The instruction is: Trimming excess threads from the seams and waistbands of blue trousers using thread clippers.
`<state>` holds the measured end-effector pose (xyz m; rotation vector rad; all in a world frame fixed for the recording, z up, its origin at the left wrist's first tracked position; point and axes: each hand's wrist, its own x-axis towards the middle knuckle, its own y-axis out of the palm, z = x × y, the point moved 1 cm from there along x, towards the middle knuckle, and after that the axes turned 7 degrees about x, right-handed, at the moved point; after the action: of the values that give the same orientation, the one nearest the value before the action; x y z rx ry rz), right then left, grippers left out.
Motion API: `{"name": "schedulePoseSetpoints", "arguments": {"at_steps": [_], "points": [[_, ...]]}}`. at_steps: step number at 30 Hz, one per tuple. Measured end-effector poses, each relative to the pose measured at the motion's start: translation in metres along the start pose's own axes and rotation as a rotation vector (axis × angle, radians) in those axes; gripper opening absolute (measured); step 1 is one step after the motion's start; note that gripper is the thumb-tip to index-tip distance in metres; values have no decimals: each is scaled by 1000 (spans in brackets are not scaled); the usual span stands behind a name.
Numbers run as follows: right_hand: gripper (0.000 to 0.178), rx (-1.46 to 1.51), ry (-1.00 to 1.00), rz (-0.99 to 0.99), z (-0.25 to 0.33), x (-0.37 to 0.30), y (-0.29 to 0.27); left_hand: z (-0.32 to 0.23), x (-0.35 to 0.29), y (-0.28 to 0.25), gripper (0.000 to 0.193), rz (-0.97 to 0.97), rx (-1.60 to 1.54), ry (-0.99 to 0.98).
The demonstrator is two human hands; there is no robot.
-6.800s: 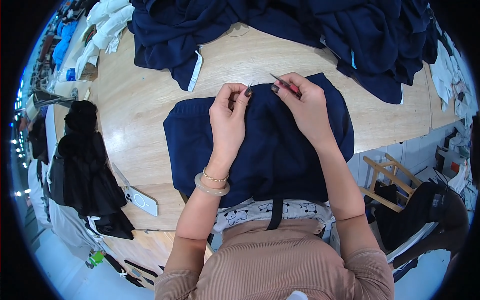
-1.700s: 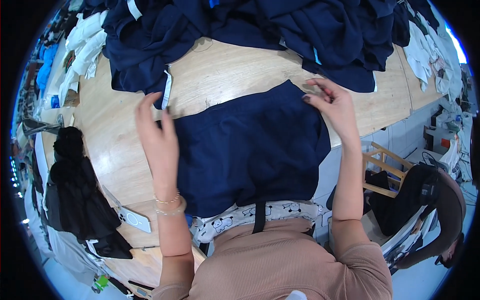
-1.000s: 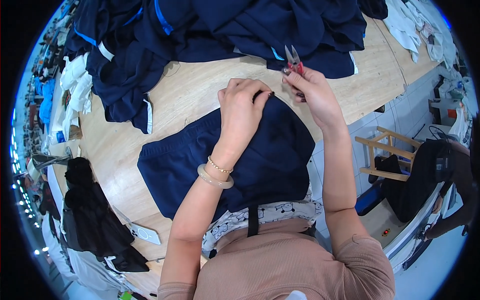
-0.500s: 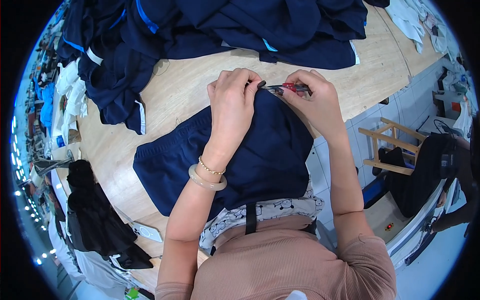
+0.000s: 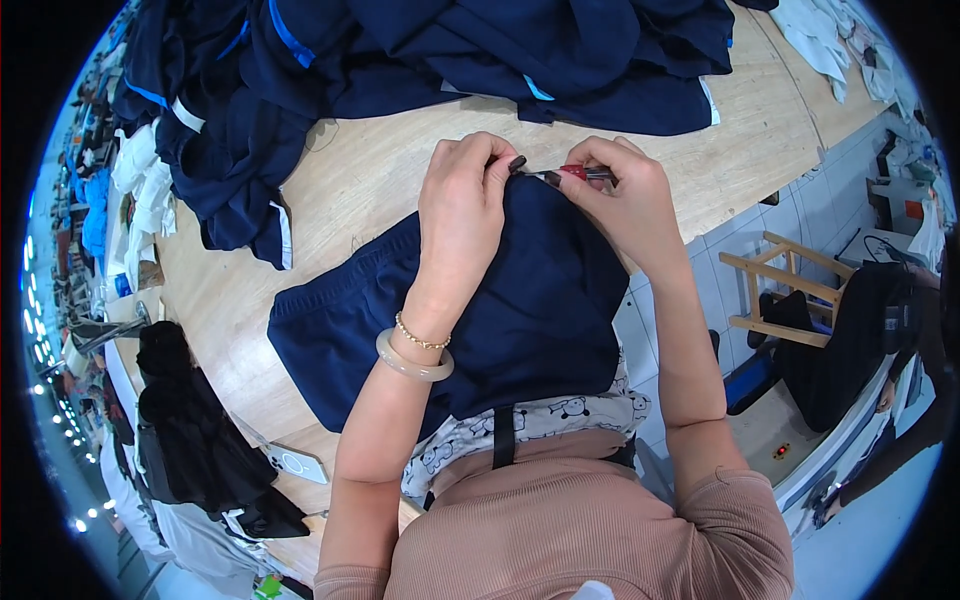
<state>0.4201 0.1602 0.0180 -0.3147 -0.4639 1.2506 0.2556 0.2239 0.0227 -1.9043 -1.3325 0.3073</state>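
A navy blue garment [image 5: 545, 300] with a gathered waistband lies across the table edge and over my lap. My left hand [image 5: 465, 195] is pinched at its far edge, thumb and fingertips together; the bit of cloth or thread between them is too small to make out. In my right hand [image 5: 625, 195] is a small pair of thread snips [image 5: 572, 172] with red and black grips. Their thin metal tip points left, close to my left fingertips at the garment's edge. Whether the blades are apart cannot be seen.
A heap of navy garments [image 5: 430, 60] with light blue and white trims fills the far side of the wooden table [image 5: 350, 175]. At left lie black cloth [image 5: 190, 430] and a phone [image 5: 297, 463]. A wooden stool [image 5: 785, 290] and a person's arm [image 5: 900, 440] are at right.
My right hand and the snips have shifted slightly left, nearer my left fingertips. The left hand has moved a little up and left. At right, the other person's arm has moved lower.
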Motion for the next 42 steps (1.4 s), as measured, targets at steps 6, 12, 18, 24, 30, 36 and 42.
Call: {"name": "schedulePoseSetpoints", "arguments": {"at_steps": [6, 12, 18, 24, 30, 36, 42], "points": [[15, 268, 261, -79, -11, -6, -22, -2, 2, -7, 11, 143, -70, -9], [12, 271, 253, -97, -17, -21, -23, -3, -12, -23, 19, 362, -88, 3], [14, 260, 233, -86, -21, -26, -19, -5, -21, -18, 13, 370, -69, 72], [16, 221, 131, -72, -20, -30, -16, -1, -20, -17, 5, 225, -53, -2], [15, 90, 85, 33, 5, -25, -11, -2, -21, -17, 6, 212, -53, -65], [15, 18, 41, 104, 9, -21, -9, -3, -19, -15, 5, 203, -28, -23], [16, -46, -20, 122, 12, -16, -11, -4, -18, -16, 6, 209, -8, -8]]}}
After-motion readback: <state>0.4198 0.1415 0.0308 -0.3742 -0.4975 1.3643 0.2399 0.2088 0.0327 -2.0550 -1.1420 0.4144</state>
